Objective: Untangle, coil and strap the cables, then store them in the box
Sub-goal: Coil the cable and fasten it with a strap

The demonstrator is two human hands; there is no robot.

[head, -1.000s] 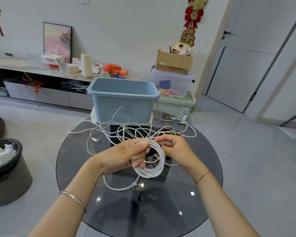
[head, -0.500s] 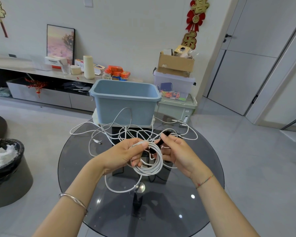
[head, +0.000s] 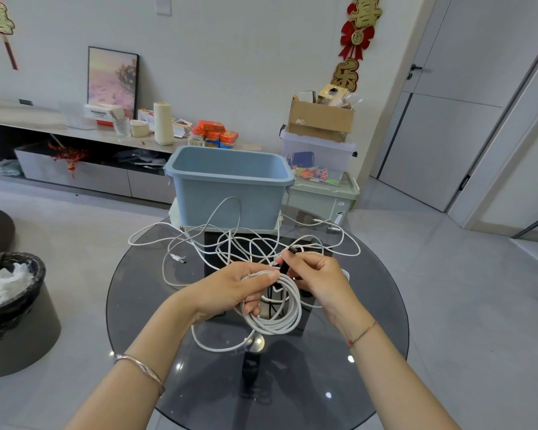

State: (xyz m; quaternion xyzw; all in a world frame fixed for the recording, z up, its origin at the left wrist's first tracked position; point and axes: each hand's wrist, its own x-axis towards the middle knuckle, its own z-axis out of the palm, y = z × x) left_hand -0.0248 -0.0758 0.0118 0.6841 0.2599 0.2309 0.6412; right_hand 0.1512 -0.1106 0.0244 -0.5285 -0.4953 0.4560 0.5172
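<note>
A coiled white cable (head: pixel 280 318) hangs above the round dark glass table (head: pixel 370 321). My left hand (head: pixel 230 290) grips the coil at its upper left. A loose end of the cable (head: pixel 218 347) trails below onto the glass. My right hand (head: pixel 317 274) pinches a short black strap (head: pixel 288 259) at the top of the coil. Behind the hands lies a tangle of white cables (head: pixel 239 240) spread over the table. The open blue plastic box (head: pixel 230 184) stands at the table's far edge, and no cable shows inside it.
A black-lined waste bin (head: pixel 10 308) stands on the floor at the left. Behind the blue box are stacked storage bins (head: pixel 320 169) with a cardboard box (head: pixel 320 119) on top. A low shelf with clutter (head: pixel 112 125) runs along the back wall.
My right hand has pulled the black strap up out of the coil's middle to its top. The coil has dropped slightly in my left hand.
</note>
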